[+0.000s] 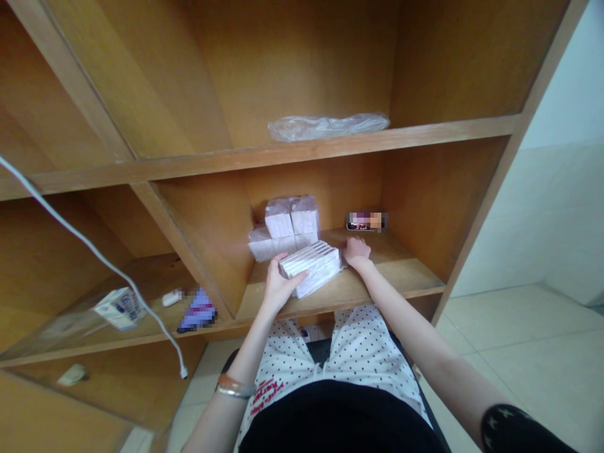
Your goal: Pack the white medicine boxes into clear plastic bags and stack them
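Observation:
My left hand (282, 283) grips the left end of a block of thin white pieces (315, 267) stacked side by side, its thumb over the front edge. The block sits tilted on the lower shelf near its front edge, and clear plastic shows around its right end. Beside that end, my right hand (357, 250) is closed, its fingers curled by a bit of the clear plastic (344, 259); the fingertips are partly hidden. Behind the block, several white packs in clear plastic (291, 217) are piled in two layers.
A phone-like item (366, 221) with a blurred screen lies at the back right of this shelf. Crumpled clear plastic (328, 128) lies on the shelf above. The left compartment holds a white box (121, 308) and a purple packet (198, 310). A white cable (101, 258) hangs across the left.

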{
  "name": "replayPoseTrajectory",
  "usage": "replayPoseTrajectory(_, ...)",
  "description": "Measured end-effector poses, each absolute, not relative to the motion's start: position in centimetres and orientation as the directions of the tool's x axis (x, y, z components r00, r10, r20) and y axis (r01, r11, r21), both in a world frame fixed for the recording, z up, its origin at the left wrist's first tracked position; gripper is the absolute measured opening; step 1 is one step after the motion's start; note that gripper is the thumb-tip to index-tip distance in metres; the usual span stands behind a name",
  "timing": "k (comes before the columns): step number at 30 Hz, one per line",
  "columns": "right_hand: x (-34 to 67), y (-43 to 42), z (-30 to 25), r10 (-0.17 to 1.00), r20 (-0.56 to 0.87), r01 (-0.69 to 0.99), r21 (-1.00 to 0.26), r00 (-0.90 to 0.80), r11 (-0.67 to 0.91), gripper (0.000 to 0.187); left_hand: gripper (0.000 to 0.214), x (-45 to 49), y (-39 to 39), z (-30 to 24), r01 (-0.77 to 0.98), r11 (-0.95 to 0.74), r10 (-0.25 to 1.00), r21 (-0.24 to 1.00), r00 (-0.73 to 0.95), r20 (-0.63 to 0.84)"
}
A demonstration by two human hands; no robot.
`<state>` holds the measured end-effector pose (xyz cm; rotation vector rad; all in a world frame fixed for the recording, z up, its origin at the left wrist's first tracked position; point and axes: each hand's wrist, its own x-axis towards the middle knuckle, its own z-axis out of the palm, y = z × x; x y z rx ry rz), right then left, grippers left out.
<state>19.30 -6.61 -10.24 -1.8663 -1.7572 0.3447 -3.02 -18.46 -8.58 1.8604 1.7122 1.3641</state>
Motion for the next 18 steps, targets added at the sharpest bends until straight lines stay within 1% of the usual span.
replayPoseTrajectory(2, 19.1, -6.6, -10.1, 0.968, 0.233, 0.786, -0.614, 0.092, 0.073, 0.038, 0.072, -2.5, -18.4, -7.8, 0.654, -0.311, 0.871, 0.690, -0.095, 0.482)
replayPoseTrajectory(3, 18.9, -6.6, -10.0, 0.965, 0.255, 0.753, -0.647, 0.065, 0.120, 0.039, 0.071, -2.3, -18.4, -7.2, 0.705, -0.309, 0.868, 0.638, -0.065, 0.492)
replayPoseTrajectory(5, 18.5, -6.6, -9.8, 0.959, 0.283, 0.667, -0.712, -0.010, 0.217, 0.040, 0.068, -1.6, -18.3, -6.0, 0.830, -0.277, 0.871, 0.485, 0.005, 0.490)
replayPoseTrajectory(7, 18.0, -6.7, -9.6, 0.953, 0.290, 0.569, -0.770, -0.090, 0.288, 0.039, 0.065, -0.8, -18.0, -4.7, 0.916, -0.241, 0.891, 0.320, 0.078, 0.447)
replayPoseTrajectory(8, 17.8, -6.7, -9.5, 0.951, 0.284, 0.522, -0.796, -0.125, 0.307, 0.039, 0.067, -0.3, -17.9, -4.1, 0.941, -0.219, 0.907, 0.257, 0.099, 0.409)
replayPoseTrajectory(10, 17.6, -6.7, -9.6, 0.949, 0.258, 0.441, -0.842, -0.179, 0.312, 0.041, 0.074, 0.8, -17.3, -3.4, 0.969, -0.177, 0.943, 0.172, 0.117, 0.311)
replayPoseTrajectory(12, 17.6, -6.6, -9.7, 0.953, 0.220, 0.386, -0.877, -0.209, 0.287, 0.045, 0.080, 1.8, -16.6, -3.0, 0.979, -0.159, 0.967, 0.130, 0.128, 0.221)
replayPoseTrajectory(13, 17.7, -6.6, -9.9, 0.956, 0.201, 0.366, -0.891, -0.215, 0.269, 0.048, 0.080, 2.3, -16.2, -3.0, 0.980, -0.160, 0.971, 0.121, 0.134, 0.199)
replayPoseTrajectory(15, 17.8, -6.5, -10.2, 0.960, 0.174, 0.336, -0.910, -0.219, 0.242, 0.051, 0.073, 2.9, -15.6, -2.9, 0.978, -0.167, 0.970, 0.126, 0.140, 0.198)
replayPoseTrajectory(18, 17.7, -6.4, -10.6, 0.955, 0.181, 0.301, -0.921, -0.234, 0.248, 0.045, 0.065, 3.1, -15.3, -2.9, 0.972, -0.155, 0.969, 0.177, 0.115, 0.219)
